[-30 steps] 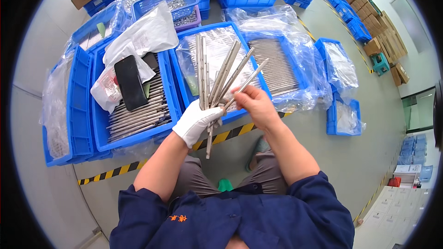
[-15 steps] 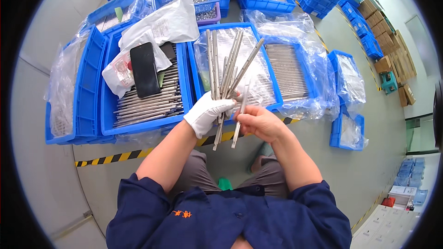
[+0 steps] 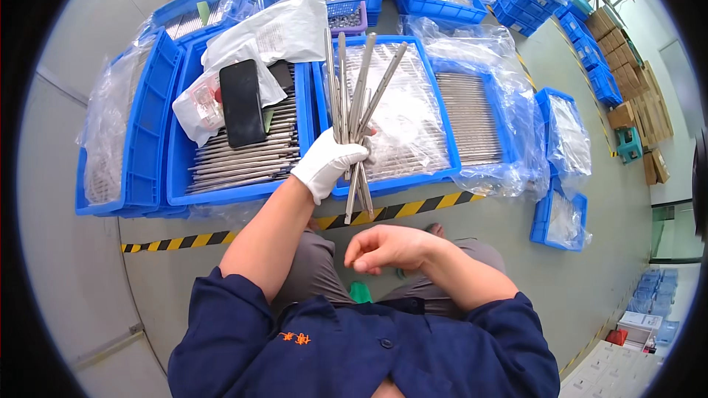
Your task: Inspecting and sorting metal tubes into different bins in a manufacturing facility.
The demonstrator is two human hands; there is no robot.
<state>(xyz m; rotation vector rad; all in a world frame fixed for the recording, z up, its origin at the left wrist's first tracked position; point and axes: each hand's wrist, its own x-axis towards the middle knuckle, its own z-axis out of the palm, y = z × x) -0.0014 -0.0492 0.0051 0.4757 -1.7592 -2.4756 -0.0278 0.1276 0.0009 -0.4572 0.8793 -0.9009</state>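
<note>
Over the middle blue bin point(image 3: 441, 133), left hand point(image 3: 328, 164), white-gloved, is clenched around a fanned bundle of metal rods point(image 3: 354, 96), tips up, apart from the rods lying in the bin. Right hand point(image 3: 387, 248), bare, sits near the lap, fingers loosely curled, nothing visible in them. Phone point(image 3: 242, 102) lies on rods in the left bin point(image 3: 177, 177).

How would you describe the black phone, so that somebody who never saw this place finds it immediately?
Start at the row of blue plastic crates on the floor beyond the yellow-black tape line. In the crate just left of the gloved left hand holding a bundle of metal rods, the black phone lies on a clear plastic bag. It is the only flat, dark rectangle among silver rods and pale bags.
</note>
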